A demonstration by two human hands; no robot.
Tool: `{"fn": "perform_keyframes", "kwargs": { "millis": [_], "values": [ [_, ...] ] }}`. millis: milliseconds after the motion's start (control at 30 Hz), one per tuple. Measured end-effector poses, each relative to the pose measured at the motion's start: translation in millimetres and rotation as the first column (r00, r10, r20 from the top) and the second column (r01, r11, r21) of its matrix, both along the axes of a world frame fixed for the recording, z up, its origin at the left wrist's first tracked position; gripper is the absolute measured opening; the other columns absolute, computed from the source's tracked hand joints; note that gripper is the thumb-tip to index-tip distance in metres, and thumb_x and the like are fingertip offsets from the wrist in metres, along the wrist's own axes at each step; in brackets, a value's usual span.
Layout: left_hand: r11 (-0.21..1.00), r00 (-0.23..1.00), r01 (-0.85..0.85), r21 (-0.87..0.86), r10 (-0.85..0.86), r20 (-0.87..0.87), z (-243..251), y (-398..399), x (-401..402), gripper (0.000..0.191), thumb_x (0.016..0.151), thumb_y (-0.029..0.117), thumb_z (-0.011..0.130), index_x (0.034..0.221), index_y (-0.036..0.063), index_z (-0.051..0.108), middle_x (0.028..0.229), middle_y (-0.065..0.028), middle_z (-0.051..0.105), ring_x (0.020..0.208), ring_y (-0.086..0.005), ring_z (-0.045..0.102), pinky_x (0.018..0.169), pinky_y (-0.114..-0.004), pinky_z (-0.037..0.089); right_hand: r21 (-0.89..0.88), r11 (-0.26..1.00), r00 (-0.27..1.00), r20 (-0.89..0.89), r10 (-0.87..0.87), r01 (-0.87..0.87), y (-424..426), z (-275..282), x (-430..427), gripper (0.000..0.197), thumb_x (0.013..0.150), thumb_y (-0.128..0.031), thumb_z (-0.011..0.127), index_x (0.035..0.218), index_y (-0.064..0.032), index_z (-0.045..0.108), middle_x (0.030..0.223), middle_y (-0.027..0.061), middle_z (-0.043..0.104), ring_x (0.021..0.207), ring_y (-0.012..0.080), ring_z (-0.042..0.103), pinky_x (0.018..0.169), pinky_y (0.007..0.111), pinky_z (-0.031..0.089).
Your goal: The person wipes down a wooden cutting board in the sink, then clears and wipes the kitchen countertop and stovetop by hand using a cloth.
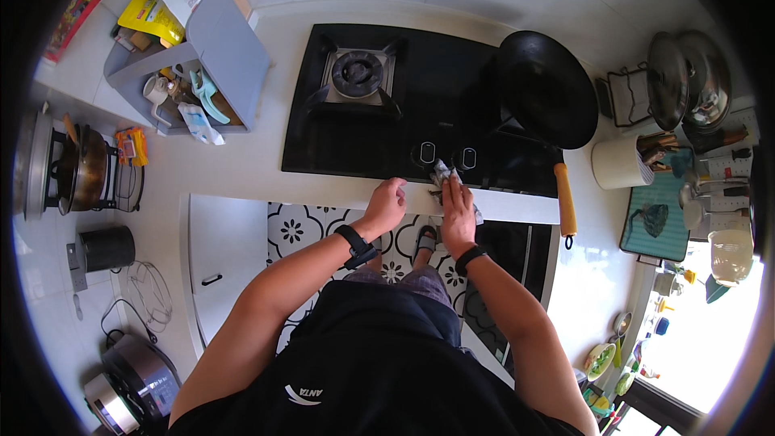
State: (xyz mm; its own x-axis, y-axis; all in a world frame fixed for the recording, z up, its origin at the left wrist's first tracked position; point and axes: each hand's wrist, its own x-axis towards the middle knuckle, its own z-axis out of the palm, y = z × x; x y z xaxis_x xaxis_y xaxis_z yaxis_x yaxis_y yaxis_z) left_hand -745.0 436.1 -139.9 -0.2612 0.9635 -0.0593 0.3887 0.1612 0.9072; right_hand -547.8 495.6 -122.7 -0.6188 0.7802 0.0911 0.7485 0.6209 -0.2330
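Note:
My right hand (458,215) presses a crumpled grey-and-white cloth (445,174) against the front edge of the black glass gas hob (363,145). Part of the cloth lies beneath the fingers and shows again beside the hand. Just beyond the cloth's tip are two outlined control knobs (427,152). To the left, my left hand (386,206) hovers by the counter's front edge (339,184), its fingers loosely curled and nothing visible in them. On the hob's left side is a bare burner (357,74). A black wok (545,88) covers the right side.
The wok's wooden handle (565,200) juts over the counter's front edge. A grey storage rack (227,60) stands left of the hob. On the right are a knife block (617,161), pot lids (668,82) and a teal board (657,212). A pot (85,169) sits far left.

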Motion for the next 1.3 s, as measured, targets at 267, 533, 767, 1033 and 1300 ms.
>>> {"fn": "perform_keyframes", "kwargs": {
  "millis": [267, 533, 767, 1033, 1300],
  "values": [
    [0.899, 0.863, -0.404, 0.169, 0.436, -0.255, -21.0, -15.0, -12.2, 0.023, 0.084, 0.003, 0.06, 0.105, -0.0034, 0.052, 0.085, -0.0179, 0.06, 0.078, -0.0347, 0.062, 0.071, -0.043, 0.051, -0.067, 0.922, 0.902, -0.244, 0.356, -0.382, -22.9, -4.6, -93.9, 0.054, 0.087, -0.006, 0.049, 0.141, -0.0003, 0.048, 0.153, 0.0132, 0.037, 0.143, 0.0317, 0.032, 0.117, 0.041, 0.033],
    [0.968, 0.947, -0.235, 0.086, 0.248, -0.205, -15.1, -19.7, 9.5, 0.03, 0.081, 0.0, 0.061, 0.11, -0.0033, 0.056, 0.089, -0.0168, 0.061, 0.079, -0.0299, 0.063, 0.071, -0.039, 0.052, -0.103, 0.986, 0.991, -0.007, 0.13, -0.13, 5.2, -13.8, 25.2, 0.057, 0.09, 0.001, 0.045, 0.146, -0.0075, 0.044, 0.149, 0.0139, 0.045, 0.135, 0.035, 0.041, 0.112, 0.048, 0.034],
    [0.982, 0.965, -0.177, 0.07, 0.187, -0.182, -6.6, -14.5, 52.9, 0.031, 0.081, 0.0, 0.062, 0.111, -0.0047, 0.057, 0.093, -0.0167, 0.062, 0.083, -0.0298, 0.063, 0.074, -0.038, 0.053, 0.188, 0.892, 0.911, -0.074, -0.405, 0.412, 39.6, -33.2, 173.0, 0.05, 0.087, 0.005, 0.045, 0.136, -0.004, 0.055, 0.145, 0.0144, 0.05, 0.121, 0.0364, 0.048, 0.102, 0.045, 0.043],
    [0.986, 0.965, -0.163, 0.026, 0.165, -0.202, -12.2, -31.2, 55.6, 0.034, 0.088, 0.01, 0.065, 0.116, -0.006, 0.057, 0.092, -0.0141, 0.066, 0.081, -0.0253, 0.066, 0.073, -0.035, 0.054, -0.095, 0.981, 0.933, -0.337, 0.126, -0.167, -37.6, -12.8, -2.2, 0.048, 0.084, 0.005, 0.049, 0.13, -0.0016, 0.057, 0.14, 0.0134, 0.052, 0.121, 0.0334, 0.051, 0.105, 0.04, 0.043],
    [0.957, 0.951, -0.229, -0.176, 0.259, 0.167, 17.2, -28.3, 7.1, 0.05, 0.098, 0.035, 0.062, 0.128, -0.0034, 0.05, 0.101, -0.006, 0.062, 0.081, -0.012, 0.06, 0.07, -0.026, 0.052, -0.818, 0.369, 0.499, -0.565, -0.657, -0.441, 3.6, 11.5, -15.6, 0.031, 0.096, 0.001, 0.047, 0.124, 0.0017, 0.061, 0.113, 0.0063, 0.068, 0.096, 0.0143, 0.061, 0.09, 0.026, 0.046]
  ]
}}
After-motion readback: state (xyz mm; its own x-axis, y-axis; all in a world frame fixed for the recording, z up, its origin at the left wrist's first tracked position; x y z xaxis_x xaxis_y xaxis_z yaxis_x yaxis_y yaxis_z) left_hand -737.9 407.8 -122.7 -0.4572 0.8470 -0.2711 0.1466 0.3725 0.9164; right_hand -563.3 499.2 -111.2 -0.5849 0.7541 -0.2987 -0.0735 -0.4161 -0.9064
